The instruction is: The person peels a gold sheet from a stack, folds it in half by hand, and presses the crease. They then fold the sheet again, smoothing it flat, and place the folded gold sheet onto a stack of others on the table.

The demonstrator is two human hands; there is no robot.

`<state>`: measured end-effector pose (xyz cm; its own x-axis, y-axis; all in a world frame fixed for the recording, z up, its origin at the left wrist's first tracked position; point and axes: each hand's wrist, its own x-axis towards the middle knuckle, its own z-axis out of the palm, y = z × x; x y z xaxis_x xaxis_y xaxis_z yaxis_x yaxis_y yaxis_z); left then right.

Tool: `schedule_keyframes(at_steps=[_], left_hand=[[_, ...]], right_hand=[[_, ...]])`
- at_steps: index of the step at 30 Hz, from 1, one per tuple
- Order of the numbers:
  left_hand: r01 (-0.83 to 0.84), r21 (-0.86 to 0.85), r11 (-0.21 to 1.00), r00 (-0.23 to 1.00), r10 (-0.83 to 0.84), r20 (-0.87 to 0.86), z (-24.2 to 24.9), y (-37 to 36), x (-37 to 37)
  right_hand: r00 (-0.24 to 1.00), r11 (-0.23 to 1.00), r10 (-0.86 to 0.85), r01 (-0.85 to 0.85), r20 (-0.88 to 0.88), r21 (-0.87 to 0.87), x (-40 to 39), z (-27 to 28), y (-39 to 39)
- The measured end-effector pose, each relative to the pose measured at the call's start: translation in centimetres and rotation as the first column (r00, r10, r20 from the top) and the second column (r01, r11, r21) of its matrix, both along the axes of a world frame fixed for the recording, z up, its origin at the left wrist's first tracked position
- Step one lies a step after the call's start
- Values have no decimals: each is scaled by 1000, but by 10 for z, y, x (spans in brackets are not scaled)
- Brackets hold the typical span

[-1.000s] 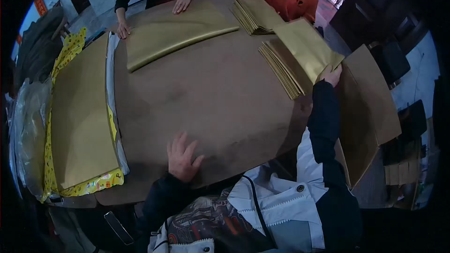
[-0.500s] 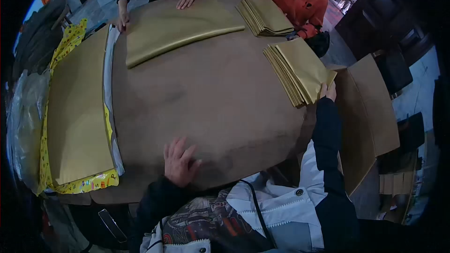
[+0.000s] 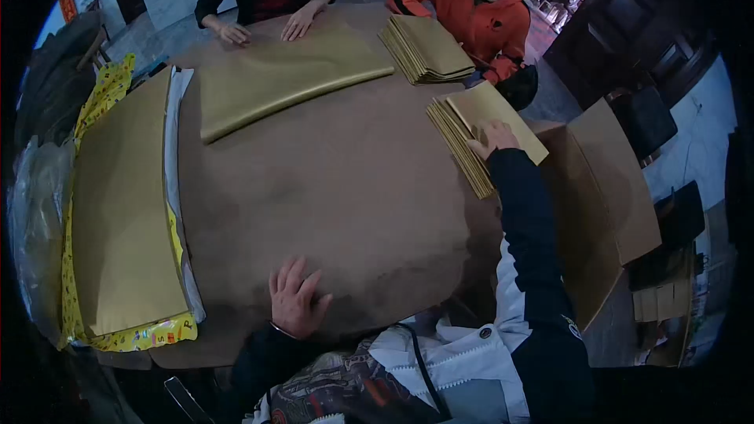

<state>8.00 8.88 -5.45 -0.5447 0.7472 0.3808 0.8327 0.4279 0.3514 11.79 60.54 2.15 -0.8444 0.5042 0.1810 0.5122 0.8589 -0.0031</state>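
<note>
My left hand lies on the brown tabletop near its front edge, fingers spread and holding nothing. Out to the right, my right hand rests on the upper face of a stack of folded gold paper, with its fingers stretched across the top piece. That top piece sits slightly turned, jutting past the stack's right side. Further back is a large folded gold sheet, under another person's hand.
A second stack of folded gold paper stands before a person in an orange jacket. Flat gold sheets in yellow wrapping fill the left side. An open cardboard box stands off the table's right edge.
My right hand has moved from the top piece's near right corner onto its middle left part, and the piece has turned. Across the table, the person's hand has lifted off the sheet's left edge.
</note>
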Motion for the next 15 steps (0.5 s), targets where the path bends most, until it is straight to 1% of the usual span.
schedule_keyframes(at_steps=[2, 3, 4, 6, 7, 9, 11, 13, 15], left_hand=[[-3, 9, 1000, 1000, 3, 14, 2, -1, 1], [-6, -5, 1000, 999, 6, 41, 0, -2, 2], [-9, -18, 1000, 998, 11, 68, -2, -3, 3], [-18, -25, 1000, 996, 20, 82, -3, -4, 2], [-18, -35, 999, 994, 22, 103, -3, -4, 1], [-26, -55, 998, 994, 32, 104, -5, -6, 2], [-41, -73, 996, 992, 49, 113, -5, -6, 1], [-52, -56, 997, 986, 60, 155, -3, -4, 2], [-55, -32, 998, 986, 60, 154, 0, -3, 1]], right_hand=[[998, 1000, -14, 15, 65, -16, -20, -12, -4], [998, 999, -51, 51, 35, -8, -28, -13, -10], [999, 999, -43, 43, 32, -8, -36, -12, -12], [989, 990, -138, 138, 58, -1, -50, -7, -14], [990, 990, -129, 133, 60, -54, -46, 16, -25], [988, 989, -124, 131, -96, 63, -34, -7, 27], [958, 973, -155, 190, -242, 131, -4, -18, 86], [895, 901, -407, 427, -183, 82, 32, -38, 138], [837, 833, -547, 540, -31, -124, 64, -57, 167]])
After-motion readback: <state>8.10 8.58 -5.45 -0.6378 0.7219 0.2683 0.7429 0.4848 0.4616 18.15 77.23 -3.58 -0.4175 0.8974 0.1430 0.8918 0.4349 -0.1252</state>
